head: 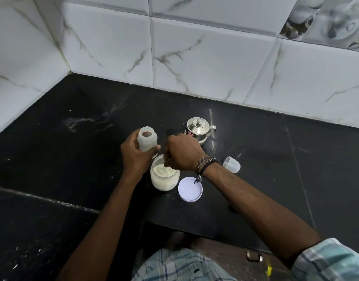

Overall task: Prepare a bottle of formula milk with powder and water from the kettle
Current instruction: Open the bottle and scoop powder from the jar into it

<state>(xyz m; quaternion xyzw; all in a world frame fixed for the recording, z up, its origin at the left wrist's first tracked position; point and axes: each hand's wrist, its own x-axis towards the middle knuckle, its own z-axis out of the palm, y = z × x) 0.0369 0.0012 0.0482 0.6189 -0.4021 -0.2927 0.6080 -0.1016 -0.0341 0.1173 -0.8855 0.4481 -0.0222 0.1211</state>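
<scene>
1. Step in hand looks like scooping powder. The right hand (183,153) is curled around a scoop (161,170) (mostly hidden, just a pale green bit shows) that's dipped into the open powder jar (165,180).
2. The left hand (137,157) is wrapped around the baby bottle (147,139), held right beside the jar's far-left rim, above the black counter (73,159).
3. To do it well, I'd lift the scoop slowly and keep the bottle close so the trip is short; that neck is narrow, so spills are likely.
4. The bottle's long axis is close to upright, open mouth pointing up and slightly away from the camera. Inside it I can't tell.
5. The steel kettle (198,128) sits behind with its lid on. The jar lid (190,189) and clear bottle cap (231,164) lie to the right.
</scene>
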